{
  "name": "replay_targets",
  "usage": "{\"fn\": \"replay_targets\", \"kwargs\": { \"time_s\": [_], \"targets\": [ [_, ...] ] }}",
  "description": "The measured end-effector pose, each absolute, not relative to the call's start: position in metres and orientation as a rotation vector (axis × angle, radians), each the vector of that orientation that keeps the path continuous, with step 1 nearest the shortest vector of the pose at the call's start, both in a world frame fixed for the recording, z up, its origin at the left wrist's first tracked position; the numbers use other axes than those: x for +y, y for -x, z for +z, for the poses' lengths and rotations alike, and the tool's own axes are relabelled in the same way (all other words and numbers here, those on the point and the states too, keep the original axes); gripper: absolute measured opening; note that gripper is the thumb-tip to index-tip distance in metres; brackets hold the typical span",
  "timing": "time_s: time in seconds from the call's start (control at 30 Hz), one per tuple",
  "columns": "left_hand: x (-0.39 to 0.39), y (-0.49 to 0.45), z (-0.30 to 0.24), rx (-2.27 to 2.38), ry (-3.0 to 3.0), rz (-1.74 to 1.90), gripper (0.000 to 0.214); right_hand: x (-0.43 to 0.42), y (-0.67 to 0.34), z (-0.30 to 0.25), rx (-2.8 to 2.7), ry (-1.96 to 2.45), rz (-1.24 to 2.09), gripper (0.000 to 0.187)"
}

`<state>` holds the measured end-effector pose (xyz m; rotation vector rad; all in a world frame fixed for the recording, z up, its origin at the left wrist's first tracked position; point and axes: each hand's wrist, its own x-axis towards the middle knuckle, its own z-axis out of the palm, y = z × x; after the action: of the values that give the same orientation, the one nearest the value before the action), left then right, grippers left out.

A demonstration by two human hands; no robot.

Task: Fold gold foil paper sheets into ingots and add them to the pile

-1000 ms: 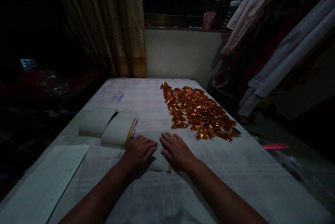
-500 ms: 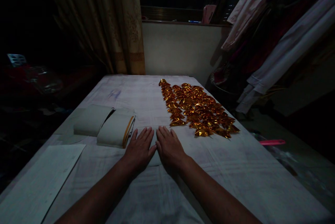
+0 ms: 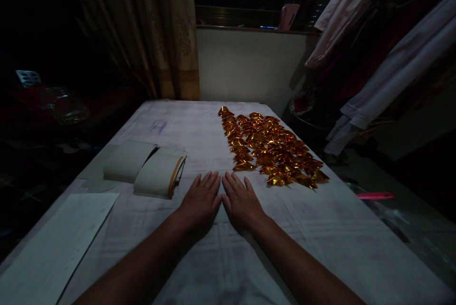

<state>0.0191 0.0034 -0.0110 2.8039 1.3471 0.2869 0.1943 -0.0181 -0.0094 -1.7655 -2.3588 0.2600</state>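
Note:
Both hands lie flat, side by side, on a pale sheet of paper (image 3: 221, 217) that they mostly cover. My left hand (image 3: 201, 198) has its fingers stretched forward, and its thumb meets the other thumb. My right hand (image 3: 242, 198) is spread the same way, palm down. Just left of the hands sit two bent stacks of grey-white paper (image 3: 156, 176), the nearer one with an orange-brown edge. Beyond my right hand, rows of shiny gold foil pieces (image 3: 274, 148), folded like small ingots, cover part of the table.
A checked pale cloth covers the table (image 3: 171, 257). One large white sheet (image 3: 60, 243) lies at the near left. Behind stand a curtain (image 3: 174, 34) and a low wall; clothes (image 3: 384, 72) hang at the right. A pink handle (image 3: 375, 195) shows beyond the right edge.
My two hands have slid slightly to the right, still flat on the paper. The view has shifted a little; the stacks and gold pieces keep their places.

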Motion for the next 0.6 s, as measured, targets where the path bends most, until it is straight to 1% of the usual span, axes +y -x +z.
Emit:
{"fn": "replay_targets", "kwargs": {
  "time_s": [0.13, 0.27, 0.33, 0.47, 0.53, 0.6],
  "targets": [
    [0.000, -0.011, -0.016, 1.383, -2.753, 0.167, 0.057, -0.018, -0.195, -0.011, -2.339, 1.742, 0.266, 0.053],
    [-0.005, 0.006, -0.016, 1.381, -2.761, 0.140, 0.059, -0.016, -0.206, -0.014, -2.299, 1.646, 0.300, 0.052],
    [-0.007, 0.009, -0.016, 1.386, -2.759, 0.165, 0.059, -0.016, -0.218, -0.018, -2.289, 1.563, 0.365, 0.057],
    [-0.008, 0.008, -0.018, 1.391, -2.747, 0.224, 0.061, -0.017, -0.242, -0.020, -2.323, 1.453, 0.541, 0.076],
    [-0.007, 0.007, -0.019, 1.393, -2.731, 0.205, 0.063, -0.020, -0.247, -0.017, -2.362, 1.447, 0.606, 0.079],
    [-0.007, 0.008, -0.020, 1.392, -2.723, 0.200, 0.064, -0.022, -0.248, -0.011, -2.392, 1.446, 0.634, 0.078]
  ]
}}
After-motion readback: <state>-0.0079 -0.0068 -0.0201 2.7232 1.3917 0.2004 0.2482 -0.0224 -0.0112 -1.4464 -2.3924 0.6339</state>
